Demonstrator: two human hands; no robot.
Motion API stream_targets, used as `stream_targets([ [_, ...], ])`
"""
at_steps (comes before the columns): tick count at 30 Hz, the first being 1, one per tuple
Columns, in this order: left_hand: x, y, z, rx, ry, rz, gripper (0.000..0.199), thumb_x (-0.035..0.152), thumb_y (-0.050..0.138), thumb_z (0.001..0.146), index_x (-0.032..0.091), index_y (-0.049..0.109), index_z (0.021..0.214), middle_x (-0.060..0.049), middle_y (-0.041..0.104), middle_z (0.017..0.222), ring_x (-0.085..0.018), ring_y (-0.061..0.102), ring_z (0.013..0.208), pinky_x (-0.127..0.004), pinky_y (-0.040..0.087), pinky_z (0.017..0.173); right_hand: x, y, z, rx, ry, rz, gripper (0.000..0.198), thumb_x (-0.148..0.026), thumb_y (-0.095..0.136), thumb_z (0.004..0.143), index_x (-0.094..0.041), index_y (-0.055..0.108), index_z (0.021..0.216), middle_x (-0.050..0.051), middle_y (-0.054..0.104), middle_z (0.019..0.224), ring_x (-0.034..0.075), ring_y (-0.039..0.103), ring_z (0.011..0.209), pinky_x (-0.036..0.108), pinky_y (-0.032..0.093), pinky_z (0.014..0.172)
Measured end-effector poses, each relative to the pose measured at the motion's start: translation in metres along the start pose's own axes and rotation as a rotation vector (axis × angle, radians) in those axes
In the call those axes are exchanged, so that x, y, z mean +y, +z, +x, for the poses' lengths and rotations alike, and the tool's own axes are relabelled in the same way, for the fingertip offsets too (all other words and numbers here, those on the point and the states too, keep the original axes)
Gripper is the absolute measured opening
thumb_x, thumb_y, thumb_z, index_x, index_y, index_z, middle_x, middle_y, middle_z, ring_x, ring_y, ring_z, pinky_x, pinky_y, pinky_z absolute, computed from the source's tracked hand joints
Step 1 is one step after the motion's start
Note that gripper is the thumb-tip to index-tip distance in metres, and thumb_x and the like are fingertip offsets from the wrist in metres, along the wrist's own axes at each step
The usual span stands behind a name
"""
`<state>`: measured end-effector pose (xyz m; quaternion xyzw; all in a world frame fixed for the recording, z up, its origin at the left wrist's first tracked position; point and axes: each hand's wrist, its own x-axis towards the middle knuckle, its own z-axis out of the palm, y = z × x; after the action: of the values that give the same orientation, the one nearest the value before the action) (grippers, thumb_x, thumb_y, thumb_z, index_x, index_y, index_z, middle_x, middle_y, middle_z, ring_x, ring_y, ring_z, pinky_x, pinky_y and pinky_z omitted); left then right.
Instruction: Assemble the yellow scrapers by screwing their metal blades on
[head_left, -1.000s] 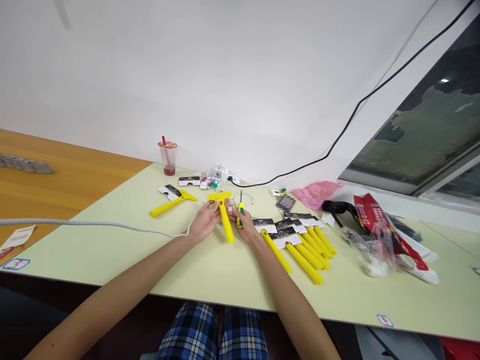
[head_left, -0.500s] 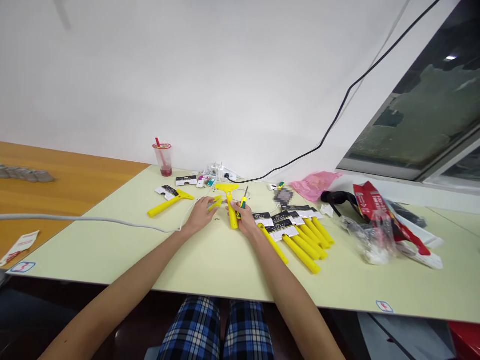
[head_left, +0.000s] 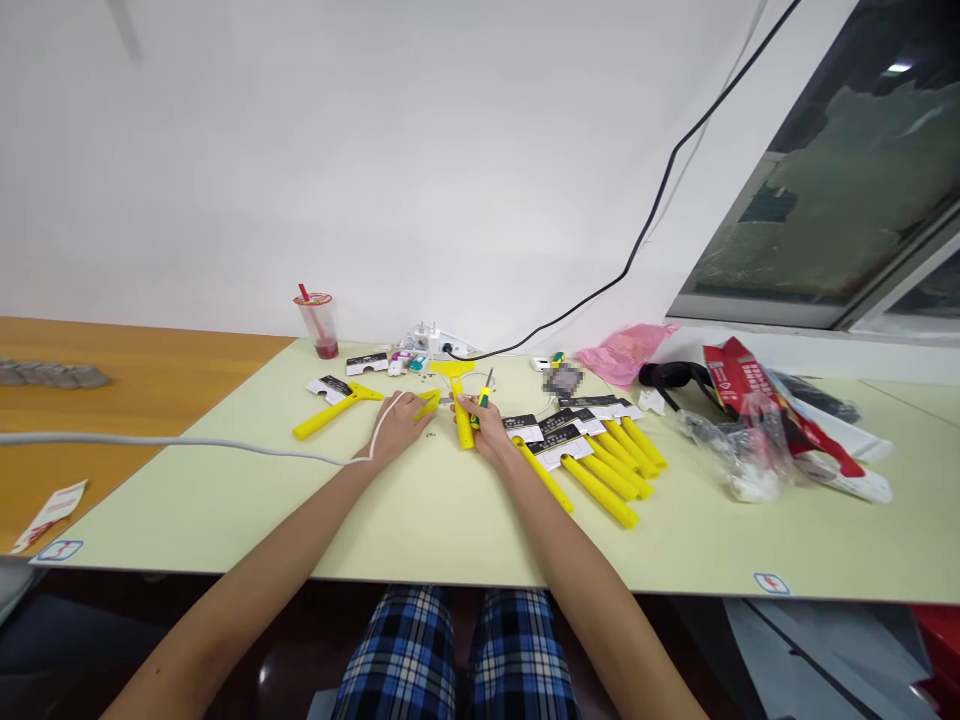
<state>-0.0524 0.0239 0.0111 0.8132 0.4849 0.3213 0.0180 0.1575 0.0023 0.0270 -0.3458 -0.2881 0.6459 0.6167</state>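
Note:
My left hand (head_left: 397, 425) is closed on a small flat yellow plastic piece (head_left: 428, 404), its fingers partly hidden. Between my hands stands a yellow scraper (head_left: 460, 405), its wide head pointing away from me and its handle toward me. My right hand (head_left: 487, 425) grips this scraper by the handle. The same hand also holds a screwdriver (head_left: 483, 398) with a green and yellow handle, its shaft tilted up and away. Left of my left hand, another yellow scraper (head_left: 334, 413) lies beside a black and white card (head_left: 328, 389).
Several yellow handles (head_left: 604, 492) with black and white cards lie right of my right hand. A drink cup (head_left: 319, 325) and a power strip (head_left: 442, 342) stand by the wall. A pink bag (head_left: 626, 353) and red packaging (head_left: 772, 405) lie right. A white cable (head_left: 247, 447) touches my left wrist.
The camera view has shifted slightly. The white cable now runs over the back of my left hand. Both hands keep their holds, with little movement.

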Motion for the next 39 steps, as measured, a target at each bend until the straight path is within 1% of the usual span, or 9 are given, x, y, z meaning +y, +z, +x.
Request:
stream_targets([
  [7,0.012,0.007,0.015,0.002,0.006,0.085,0.019,0.021,0.063,0.100,0.022,0.082,0.101,-0.014,0.080,0.092,-0.031,0.072,0.098,-0.046,0.047,0.101,-0.003,0.001,-0.004,-0.005,-0.003,-0.007,0.063,-0.031,0.108,0.053,-0.024,0.049,0.074,0.006,0.083,0.103,0.023,0.079,0.091,0.027,0.060,0.062],
  [12,0.013,0.002,0.011,0.130,0.000,0.046,0.024,0.017,0.059,0.101,0.024,0.082,0.106,-0.012,0.082,0.102,-0.028,0.072,0.100,-0.043,0.049,0.102,-0.004,0.002,-0.006,-0.015,-0.009,-0.034,0.059,-0.035,0.105,0.062,-0.025,0.049,0.076,0.006,0.082,0.097,0.025,0.080,0.092,0.030,0.064,0.066],
  [16,0.015,-0.004,0.008,0.426,-0.133,-0.400,0.024,0.033,0.067,0.102,0.024,0.080,0.120,-0.007,0.080,0.098,-0.022,0.068,0.083,-0.038,0.053,0.087,-0.005,0.002,-0.007,-0.016,-0.005,-0.062,0.059,-0.036,0.105,0.063,-0.026,0.049,0.077,0.007,0.082,0.099,0.027,0.080,0.094,0.032,0.064,0.066],
  [19,0.015,-0.007,0.012,0.515,-0.315,-0.845,0.043,0.046,0.078,0.095,0.021,0.075,0.129,-0.003,0.074,0.088,-0.018,0.065,0.076,-0.031,0.050,0.073,-0.005,0.002,-0.006,-0.024,-0.004,-0.078,0.059,-0.037,0.105,0.064,-0.026,0.049,0.079,0.007,0.082,0.099,0.027,0.080,0.093,0.033,0.064,0.065],
  [23,0.015,-0.009,0.018,0.509,-0.480,-1.289,0.053,0.038,0.091,0.083,0.020,0.072,0.129,-0.002,0.073,0.093,-0.016,0.070,0.083,-0.032,0.056,0.082,-0.004,0.001,-0.005,-0.038,0.000,-0.090,0.057,-0.036,0.104,0.065,-0.026,0.050,0.079,0.007,0.082,0.095,0.026,0.080,0.091,0.032,0.064,0.064],
  [27,0.015,-0.013,0.020,0.416,-0.483,-1.556,0.037,0.026,0.097,0.077,0.019,0.074,0.105,-0.005,0.077,0.100,-0.019,0.075,0.099,-0.038,0.058,0.101,-0.004,0.001,-0.005,-0.054,0.010,-0.083,0.056,-0.034,0.105,0.064,-0.026,0.051,0.080,0.007,0.082,0.095,0.025,0.079,0.090,0.031,0.063,0.063],
  [33,0.023,-0.025,0.018,0.368,-0.476,-1.673,0.034,0.028,0.096,0.081,0.020,0.066,0.096,-0.007,0.081,0.105,-0.023,0.078,0.114,-0.045,0.050,0.119,-0.004,0.001,-0.007,-0.034,0.043,-0.054,0.056,-0.028,0.106,0.061,-0.024,0.053,0.076,0.008,0.083,0.106,0.020,0.078,0.090,0.025,0.064,0.070],
  [36,0.029,-0.030,0.017,0.350,-0.441,-1.653,0.034,0.032,0.094,0.084,0.022,0.063,0.094,-0.007,0.081,0.110,-0.027,0.074,0.129,-0.045,0.046,0.121,-0.004,0.001,-0.007,-0.035,0.048,-0.057,0.057,-0.029,0.107,0.058,-0.024,0.052,0.075,0.009,0.083,0.106,0.020,0.078,0.089,0.025,0.064,0.069],
  [39,0.032,-0.032,0.017,0.359,-0.443,-1.628,0.038,0.034,0.096,0.082,0.023,0.061,0.092,-0.005,0.080,0.111,-0.026,0.073,0.130,-0.042,0.045,0.119,-0.003,0.001,-0.006,-0.048,0.030,-0.078,0.061,-0.031,0.109,0.054,-0.024,0.051,0.073,0.008,0.083,0.104,0.021,0.077,0.087,0.026,0.063,0.067],
])
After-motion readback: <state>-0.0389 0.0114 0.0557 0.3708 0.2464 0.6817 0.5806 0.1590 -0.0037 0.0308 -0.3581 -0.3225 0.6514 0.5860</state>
